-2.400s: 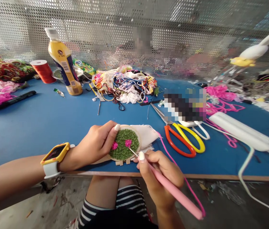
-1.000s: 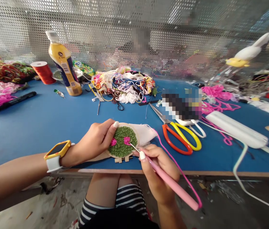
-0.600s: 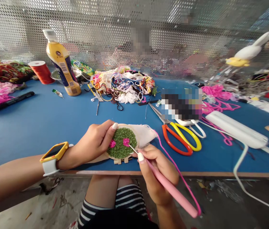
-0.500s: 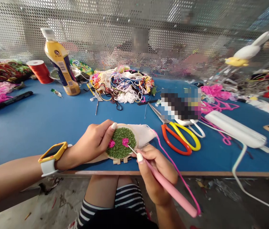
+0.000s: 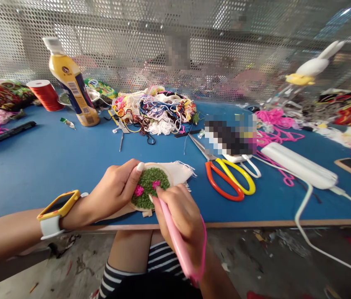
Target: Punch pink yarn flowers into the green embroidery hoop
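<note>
My left hand (image 5: 118, 187) grips the left side of a small round embroidery hoop (image 5: 152, 182), thumb on its rim. Green looped yarn fills the fabric, with two bright pink patches in it. In my right hand (image 5: 180, 216) is a pink-handled punch needle (image 5: 177, 238), its tip hidden behind my fingers at the right pink patch. Pink yarn (image 5: 204, 245) runs from the handle's rear end up along my right hand. White cloth (image 5: 180, 171) with a frayed edge sticks out beyond the hoop.
Scissors (image 5: 230, 178) with red and yellow handles lie right of the hoop. A white power strip (image 5: 300, 165) and its cable are farther right. Behind are a yarn heap (image 5: 159, 110), a drink bottle (image 5: 72, 83) and a red thread spool (image 5: 45, 95). The table's front edge (image 5: 256, 224) is close.
My right hand has moved left over the hoop with the punch needle, and its metal shaft is now hidden. The handle stands steeper. The whole view has shifted slightly.
</note>
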Demonstrator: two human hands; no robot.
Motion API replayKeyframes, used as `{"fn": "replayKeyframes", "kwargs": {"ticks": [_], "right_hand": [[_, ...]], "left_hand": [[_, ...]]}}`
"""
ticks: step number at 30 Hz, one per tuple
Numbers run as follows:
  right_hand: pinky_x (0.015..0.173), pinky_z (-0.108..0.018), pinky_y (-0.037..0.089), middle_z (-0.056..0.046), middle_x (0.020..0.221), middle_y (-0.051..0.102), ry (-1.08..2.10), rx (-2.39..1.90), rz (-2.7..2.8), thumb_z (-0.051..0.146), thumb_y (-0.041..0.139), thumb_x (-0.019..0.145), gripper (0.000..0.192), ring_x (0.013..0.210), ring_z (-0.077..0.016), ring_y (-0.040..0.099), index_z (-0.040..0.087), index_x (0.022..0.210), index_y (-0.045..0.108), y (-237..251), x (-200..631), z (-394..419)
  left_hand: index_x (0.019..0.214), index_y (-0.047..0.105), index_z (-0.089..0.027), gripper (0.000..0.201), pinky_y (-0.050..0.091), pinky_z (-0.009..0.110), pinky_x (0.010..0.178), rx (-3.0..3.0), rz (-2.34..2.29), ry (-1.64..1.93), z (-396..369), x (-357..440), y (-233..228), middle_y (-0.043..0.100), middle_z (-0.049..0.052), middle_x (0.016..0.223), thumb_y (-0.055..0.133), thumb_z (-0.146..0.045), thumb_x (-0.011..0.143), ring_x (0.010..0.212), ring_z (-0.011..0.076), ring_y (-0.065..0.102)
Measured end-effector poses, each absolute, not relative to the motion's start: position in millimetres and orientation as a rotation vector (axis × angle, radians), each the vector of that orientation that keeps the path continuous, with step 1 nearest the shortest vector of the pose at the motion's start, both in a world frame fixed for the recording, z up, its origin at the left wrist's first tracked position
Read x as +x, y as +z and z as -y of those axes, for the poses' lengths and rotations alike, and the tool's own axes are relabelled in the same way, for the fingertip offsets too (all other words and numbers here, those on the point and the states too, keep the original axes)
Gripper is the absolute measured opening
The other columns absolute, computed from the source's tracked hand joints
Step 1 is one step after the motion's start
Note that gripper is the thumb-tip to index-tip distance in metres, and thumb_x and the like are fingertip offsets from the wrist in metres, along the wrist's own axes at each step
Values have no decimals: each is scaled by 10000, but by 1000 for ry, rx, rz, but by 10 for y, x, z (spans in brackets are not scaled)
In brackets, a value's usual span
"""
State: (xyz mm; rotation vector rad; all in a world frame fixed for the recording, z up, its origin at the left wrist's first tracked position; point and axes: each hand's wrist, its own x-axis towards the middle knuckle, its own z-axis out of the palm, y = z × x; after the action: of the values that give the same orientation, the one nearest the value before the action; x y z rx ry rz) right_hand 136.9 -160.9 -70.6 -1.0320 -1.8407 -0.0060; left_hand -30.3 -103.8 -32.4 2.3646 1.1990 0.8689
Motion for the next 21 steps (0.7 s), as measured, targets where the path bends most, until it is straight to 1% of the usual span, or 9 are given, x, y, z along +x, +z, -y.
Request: {"fn": "replayKeyframes", "kwargs": {"ticks": [3, 6, 8, 10, 12, 14, 17, 19, 21], "right_hand": [[629, -331, 489, -49, 686, 593, -17, -1030, 1885, 100, 543, 913, 120, 663, -175, 536, 173, 823, 572, -703, 1387, 1538], [652, -306, 505, -47, 776, 632, 175, -1050, 1804, 108, 570, 895, 72, 698, -158, 558, 168, 931, 584, -686, 1456, 1541], [654, -287, 511, -33, 818, 645, 303, -1027, 1746, 134, 613, 875, 135, 706, -145, 567, 184, 998, 586, -682, 1509, 1566], [659, -290, 515, -29, 822, 642, 365, -966, 1740, 151, 636, 858, 150, 721, -148, 577, 192, 996, 595, -687, 1544, 1588], [669, -308, 516, -37, 802, 633, 327, -928, 1744, 120, 604, 860, 111, 737, -161, 582, 189, 946, 597, -696, 1542, 1597], [665, -325, 509, -46, 767, 620, 226, -939, 1748, 65, 563, 861, 124, 720, -169, 573, 180, 900, 585, -706, 1506, 1596], [631, -333, 487, -44, 706, 590, 70, -983, 1775, 39, 560, 862, 137, 672, -173, 540, 176, 860, 563, -719, 1437, 1591], [614, -329, 479, -40, 693, 582, 38, -992, 1781, 44, 562, 866, 134, 662, -173, 530, 178, 861, 559, -727, 1419, 1590], [625, -325, 483, -36, 705, 585, 81, -969, 1758, 43, 561, 862, 140, 672, -171, 538, 182, 858, 556, -735, 1435, 1591]], "left_hand": [[692, 388, -209, 309, 275, 200, 450, 2375, -1209, 849, 1043, -302, -321, 343, -78, 520, 336, -278, 988, 449, 76, 321], [674, 376, -209, 327, 291, 198, 460, 2365, -1256, 840, 1033, -299, -321, 357, -73, 524, 336, -287, 989, 459, 78, 340], [686, 401, -206, 320, 300, 197, 462, 2361, -1256, 836, 1029, -298, -323, 372, -73, 526, 334, -289, 987, 458, 78, 352], [708, 431, -202, 309, 306, 195, 459, 2367, -1240, 846, 1033, -299, -323, 386, -74, 531, 331, -291, 987, 456, 77, 363], [710, 437, -200, 310, 308, 192, 452, 2373, -1237, 865, 1047, -300, -318, 394, -74, 532, 336, -293, 988, 455, 76, 369], [716, 452, -199, 307, 310, 187, 440, 2384, -1227, 873, 1069, -301, -307, 400, -76, 527, 342, -286, 989, 448, 74, 373], [801, 523, -189, 253, 331, 177, 427, 2425, -1193, 884, 1109, -301, -289, 441, -77, 528, 350, -237, 979, 430, 69, 395], [847, 550, -185, 225, 341, 171, 419, 2461, -1184, 909, 1129, -299, -282, 475, -74, 535, 360, -196, 966, 421, 66, 415], [857, 558, -186, 217, 349, 164, 414, 2480, -1188, 924, 1139, -297, -279, 496, -71, 536, 367, -172, 959, 417, 63, 436]]}}
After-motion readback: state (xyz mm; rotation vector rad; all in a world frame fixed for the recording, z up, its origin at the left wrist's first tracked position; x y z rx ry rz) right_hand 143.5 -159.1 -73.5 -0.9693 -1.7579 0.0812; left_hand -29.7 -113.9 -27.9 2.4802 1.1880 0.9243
